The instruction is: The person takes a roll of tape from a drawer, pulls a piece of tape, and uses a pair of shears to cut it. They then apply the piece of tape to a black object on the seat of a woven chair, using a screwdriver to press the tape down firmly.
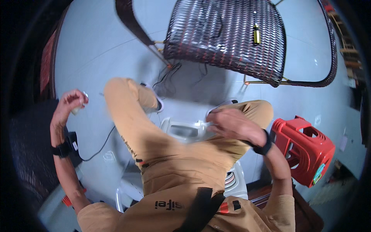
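Observation:
My left hand point(72, 101) is raised out to the left, its fingers curled around a small pale object point(76, 110) that is too blurred to identify. My right hand point(229, 123) is motion-blurred above my right thigh, its fingertips near a white plastic piece point(165, 127) between my legs. Whether those fingers hold anything is unclear. Ahead of me stands a dark woven wicker chair point(197, 34). A screwdriver with a yellow and black handle point(256, 36) lies on its seat, and a thin dark cord point(221, 27) lies there too.
Dark cables point(166, 75) trail on the tiled floor under the wicker chair. A red plastic stool point(313, 145) lies tipped on its side at my right. To my left is a dark, shiny-surfaced block point(32, 150), with a black cable point(101, 148) on the floor nearby.

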Motion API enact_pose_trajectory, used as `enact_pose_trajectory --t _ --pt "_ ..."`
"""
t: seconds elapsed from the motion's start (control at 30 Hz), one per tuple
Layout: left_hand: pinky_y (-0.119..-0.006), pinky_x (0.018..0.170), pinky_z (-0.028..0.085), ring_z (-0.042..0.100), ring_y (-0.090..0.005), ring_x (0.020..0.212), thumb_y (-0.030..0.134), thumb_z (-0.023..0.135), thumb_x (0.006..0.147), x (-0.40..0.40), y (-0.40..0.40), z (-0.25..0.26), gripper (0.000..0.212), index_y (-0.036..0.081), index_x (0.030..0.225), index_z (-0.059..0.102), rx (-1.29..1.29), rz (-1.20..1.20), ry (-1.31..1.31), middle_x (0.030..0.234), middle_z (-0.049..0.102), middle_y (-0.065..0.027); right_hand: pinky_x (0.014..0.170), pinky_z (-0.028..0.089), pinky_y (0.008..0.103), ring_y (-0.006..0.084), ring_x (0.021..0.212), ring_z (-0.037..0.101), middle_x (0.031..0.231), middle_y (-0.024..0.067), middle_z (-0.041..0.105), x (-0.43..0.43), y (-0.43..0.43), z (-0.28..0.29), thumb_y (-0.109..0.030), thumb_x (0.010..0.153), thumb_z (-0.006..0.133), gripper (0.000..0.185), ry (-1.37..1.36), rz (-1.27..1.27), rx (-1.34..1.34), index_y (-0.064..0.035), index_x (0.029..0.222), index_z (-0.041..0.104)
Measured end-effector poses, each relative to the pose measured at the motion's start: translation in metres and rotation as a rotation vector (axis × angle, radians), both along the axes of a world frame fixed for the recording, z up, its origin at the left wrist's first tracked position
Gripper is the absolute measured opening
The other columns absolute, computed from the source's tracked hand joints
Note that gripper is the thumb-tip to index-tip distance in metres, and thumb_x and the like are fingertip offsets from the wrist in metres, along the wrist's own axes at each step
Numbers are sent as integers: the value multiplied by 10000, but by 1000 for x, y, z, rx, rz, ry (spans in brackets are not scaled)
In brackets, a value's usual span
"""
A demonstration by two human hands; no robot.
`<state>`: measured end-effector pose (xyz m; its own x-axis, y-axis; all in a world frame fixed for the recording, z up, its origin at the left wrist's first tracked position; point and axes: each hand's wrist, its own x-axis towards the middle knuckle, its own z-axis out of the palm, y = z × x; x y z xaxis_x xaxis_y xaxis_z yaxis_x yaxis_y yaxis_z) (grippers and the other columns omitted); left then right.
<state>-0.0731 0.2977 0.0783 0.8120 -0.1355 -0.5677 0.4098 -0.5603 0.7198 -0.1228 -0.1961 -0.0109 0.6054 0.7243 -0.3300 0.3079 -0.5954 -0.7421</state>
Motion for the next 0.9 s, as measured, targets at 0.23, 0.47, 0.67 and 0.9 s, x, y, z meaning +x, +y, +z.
enact_pose_trajectory --t 0.23,0.47,0.67,0.9 --pt "-213 655 440 548 -69 738 240 646 819 -50 21 93 139 119 767 600 243 111 -113 774 589 11 741 488 426 340 906 617 972 166 645 -39 117 -153 -295 798 587 309 288 351 -322 -60 991 642" --pt "-254 619 480 596 -115 734 221 627 831 -137 7 -33 128 97 805 605 145 223 213 816 626 -20 783 503 405 327 942 624 995 158 653 -88 102 -184 -271 810 563 270 149 372 -349 -66 961 653" --pt "-278 771 522 614 -124 962 244 610 868 -246 -39 -217 420 40 1226 528 -521 650 470 1068 640 -33 770 511 391 310 904 637 954 139 667 -83 91 -172 -261 794 608 233 99 267 -353 -79 929 661" --pt "-281 768 522 614 -129 959 240 611 867 -253 -73 -244 403 41 1210 537 -559 673 469 1066 641 -36 731 519 396 306 854 651 894 141 670 -91 91 -163 -173 782 595 156 4 203 -301 -81 879 676"
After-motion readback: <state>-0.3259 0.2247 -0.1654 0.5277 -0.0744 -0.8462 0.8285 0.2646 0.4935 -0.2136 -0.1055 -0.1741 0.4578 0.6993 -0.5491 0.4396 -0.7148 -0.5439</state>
